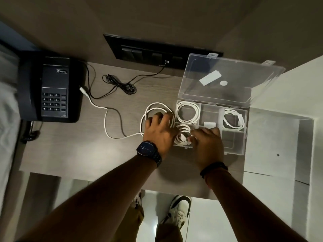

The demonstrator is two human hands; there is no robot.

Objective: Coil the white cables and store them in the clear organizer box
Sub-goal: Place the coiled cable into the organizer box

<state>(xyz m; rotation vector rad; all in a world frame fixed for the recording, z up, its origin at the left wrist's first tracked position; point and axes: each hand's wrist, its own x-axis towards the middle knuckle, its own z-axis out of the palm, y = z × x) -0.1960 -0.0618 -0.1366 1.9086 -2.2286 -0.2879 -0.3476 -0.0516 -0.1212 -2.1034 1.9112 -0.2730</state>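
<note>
Clear organizer box (pixel 234 147) on desk, lid (pixel 227 79) open. Coiled white cables in far-left (pixel 187 111), far-right (pixel 233 119) and near-left (pixel 182 135) compartments. Left hand (pixel 157 131) just left of box, fingers spread, pressing down loose cable loops (pixel 150 109); tail runs further left toward black telephone (pixel 52 89). Right hand (pixel 208 142) over box front, fingers at near-left coil; grip cannot be told.

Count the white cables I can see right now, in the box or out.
4: coiled cable far-left compartment; another far-right; bundle near-left compartment between the hands; half-coiled cable on the desk. Hands may hide more.
</note>
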